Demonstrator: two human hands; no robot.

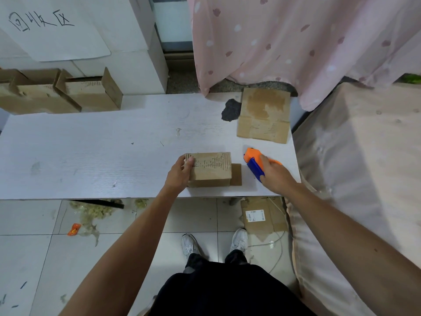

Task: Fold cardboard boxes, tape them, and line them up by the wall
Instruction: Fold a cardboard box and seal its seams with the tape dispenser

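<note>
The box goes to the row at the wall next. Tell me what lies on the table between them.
Nothing visible. The box, held by the left hand, has bare table between it and the row, back left. The flat cardboard and the dispenser in the right hand lie to the right, off that path.

The white table (91,156) bears a box (211,172), a tape dispenser (251,155) (orange, blue) and flat cardboard (264,117).

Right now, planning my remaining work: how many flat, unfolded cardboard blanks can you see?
2. The table blank lies at the table's far right end; the floor blank lies below its near edge. More may be hidden underneath.
</note>
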